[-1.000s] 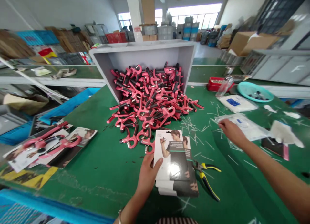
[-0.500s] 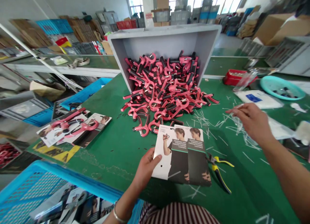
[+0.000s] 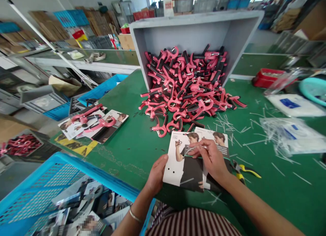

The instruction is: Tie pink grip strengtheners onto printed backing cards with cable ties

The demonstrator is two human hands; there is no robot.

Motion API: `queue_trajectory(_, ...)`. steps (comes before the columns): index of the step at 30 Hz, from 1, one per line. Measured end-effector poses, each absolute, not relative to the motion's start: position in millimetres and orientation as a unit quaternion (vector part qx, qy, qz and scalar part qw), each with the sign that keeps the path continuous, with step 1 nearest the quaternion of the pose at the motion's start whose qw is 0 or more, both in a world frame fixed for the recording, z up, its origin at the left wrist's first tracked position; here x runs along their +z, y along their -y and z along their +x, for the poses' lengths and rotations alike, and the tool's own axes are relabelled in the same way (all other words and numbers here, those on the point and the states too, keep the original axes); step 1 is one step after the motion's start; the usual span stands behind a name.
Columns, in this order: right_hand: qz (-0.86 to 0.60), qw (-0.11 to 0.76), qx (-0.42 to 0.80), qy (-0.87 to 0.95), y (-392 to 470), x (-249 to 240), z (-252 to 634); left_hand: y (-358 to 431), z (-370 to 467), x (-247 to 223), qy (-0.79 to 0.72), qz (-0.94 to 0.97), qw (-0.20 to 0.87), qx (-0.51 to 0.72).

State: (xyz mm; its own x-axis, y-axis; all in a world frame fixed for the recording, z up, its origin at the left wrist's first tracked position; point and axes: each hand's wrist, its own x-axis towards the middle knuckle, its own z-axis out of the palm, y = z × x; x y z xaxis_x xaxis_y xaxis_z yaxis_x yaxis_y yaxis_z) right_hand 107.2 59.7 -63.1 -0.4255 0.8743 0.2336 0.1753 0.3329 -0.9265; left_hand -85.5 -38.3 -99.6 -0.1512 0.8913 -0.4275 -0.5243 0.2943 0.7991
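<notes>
My left hand (image 3: 156, 176) grips the left edge of a printed backing card (image 3: 173, 178) with small holes punched in it. A second card (image 3: 222, 140) lies partly beneath it, on the right. Over the front card my right hand (image 3: 212, 161) is closed in a pinch on a thin white cable tie (image 3: 187, 150); its fingers cover part of the print. Yellow-and-black pliers (image 3: 247, 170) rest just right of the cards, partly hidden by my right wrist. Beyond the cards spreads a heap of pink-and-black hand grippers (image 3: 188, 89).
A grey crate (image 3: 193, 21) lies on its side behind the heap. Loose cable ties and plastic bags (image 3: 292, 135) are at right, near a red box (image 3: 267, 78). Carded hand grippers (image 3: 94, 123) lie at left. A blue basket (image 3: 58, 161) of packed cards stands front left.
My right hand has come from the loose ties at right to above the front card, with a cable tie in its fingers. The front card now overlaps the other differently. The view has shifted.
</notes>
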Motion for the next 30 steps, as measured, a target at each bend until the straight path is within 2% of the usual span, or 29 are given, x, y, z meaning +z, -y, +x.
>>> queue_trajectory(5,-0.342,0.434,0.42,0.72,-56,-56,111,32,-80,-98,-0.486,0.2,0.641,0.559)
queue_trajectory(10,-0.416,0.423,0.257,0.763,-53,-45,133,22,-69,-90,-0.519,0.257,0.575,0.578)
queue_trajectory(13,-0.421,0.418,0.228,0.772,-53,-42,141,19,-65,-88,-0.532,0.275,0.568,0.564)
queue_trajectory(21,-0.388,0.385,0.246,0.801,-55,-43,132,20,-63,-85,-0.546,0.284,0.558,0.557)
queue_trajectory(26,-0.366,0.354,0.309,0.803,-57,-54,126,18,-64,-83,-0.549,0.274,0.563,0.553)
queue_trajectory(30,-0.375,0.308,0.406,0.774,-66,-58,119,18,-72,-92,-0.566,0.261,0.55,0.556)
